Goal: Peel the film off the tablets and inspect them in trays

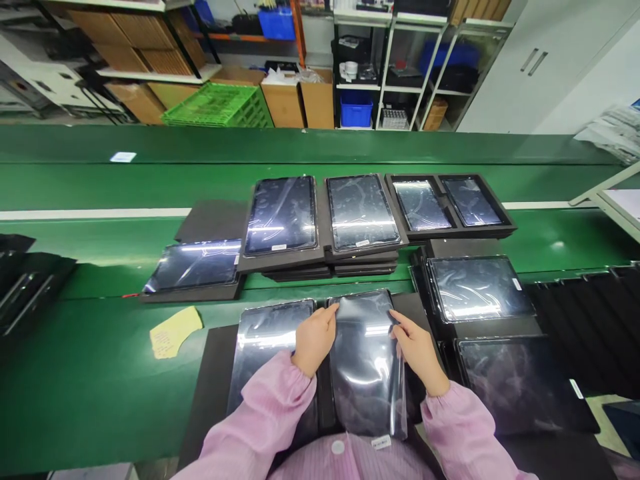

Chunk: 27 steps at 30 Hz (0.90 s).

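Here, pinches the glossy film (364,373) near its far corners with left hand (314,339) and right hand (418,345); lies lengthwise toward the near edge of the tabletop (100,387), between both, about equally close.

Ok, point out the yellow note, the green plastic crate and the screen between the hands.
yellow note (176,332): head view, its middle
green plastic crate (220,105): head view, its top
screen (361,363): head view, film-covered face

Bright overhead light; glare on glossy screens (363,353).
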{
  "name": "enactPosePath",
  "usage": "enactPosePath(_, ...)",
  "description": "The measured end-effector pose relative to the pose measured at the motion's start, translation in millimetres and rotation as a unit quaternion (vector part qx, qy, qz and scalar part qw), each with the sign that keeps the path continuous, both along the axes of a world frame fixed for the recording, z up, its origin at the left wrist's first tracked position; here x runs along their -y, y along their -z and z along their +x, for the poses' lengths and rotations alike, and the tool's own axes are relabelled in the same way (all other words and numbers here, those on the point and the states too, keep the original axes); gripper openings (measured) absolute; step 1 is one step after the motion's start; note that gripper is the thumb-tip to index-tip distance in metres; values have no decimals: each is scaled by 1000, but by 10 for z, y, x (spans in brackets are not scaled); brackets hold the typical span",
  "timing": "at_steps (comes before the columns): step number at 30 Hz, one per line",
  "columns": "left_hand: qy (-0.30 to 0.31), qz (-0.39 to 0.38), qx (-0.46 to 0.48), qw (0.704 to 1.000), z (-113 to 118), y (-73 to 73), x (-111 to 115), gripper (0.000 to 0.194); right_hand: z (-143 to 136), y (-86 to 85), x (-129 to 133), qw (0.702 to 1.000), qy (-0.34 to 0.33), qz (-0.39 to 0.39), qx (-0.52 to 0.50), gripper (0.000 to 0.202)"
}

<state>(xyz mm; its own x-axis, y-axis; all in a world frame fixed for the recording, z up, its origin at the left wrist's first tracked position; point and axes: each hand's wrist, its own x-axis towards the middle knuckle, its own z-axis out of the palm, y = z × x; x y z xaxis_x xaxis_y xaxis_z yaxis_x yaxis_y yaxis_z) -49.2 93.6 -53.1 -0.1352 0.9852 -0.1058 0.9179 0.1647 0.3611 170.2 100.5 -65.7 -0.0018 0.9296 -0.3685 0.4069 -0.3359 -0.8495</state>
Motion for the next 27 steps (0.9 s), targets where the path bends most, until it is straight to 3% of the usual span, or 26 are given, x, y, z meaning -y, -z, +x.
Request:
enactPosePath(6, 6, -16, -35, 999, 18, -19, -48, 37, -17, 12, -60, 999, -32, -11, 29, 49)
enactPosePath(11, 22, -8, -62, 998, 48, -72, -36, 37, 52, -68, -78, 992, -103, -2, 77, 48)
enactPosePath(13, 37, 23, -77, 996, 98, -88, 79, 36, 141, -118, -21, 985, -136, 15, 109, 55)
enactPosePath(15, 90, 76, -90, 989, 170, -56, 289, 38, 242, -158, 82, 976, -154, 27, 150, 67)
enactPosePath(17, 194, 119, -88, 970, 251, 37, 568, 47, 319, -176, 210, 970, -154, 32, 187, 70)
enactPosePath(20, 331, 118, -66, 934, 344, 226, 955, 63, 335, -153, 378, 966, -126, 33, 225, 53)
enactPosePath(23, 351, 89, -45, 931, 370, 325, 1130, 72, 243, -100, 447, 967, -80, 34, 240, 36)
enactPosePath(27, 339, 42, 20, 940, 342, 251, 1110, 78, 112, -100, 463, 981, -52, 28, 185, 35)
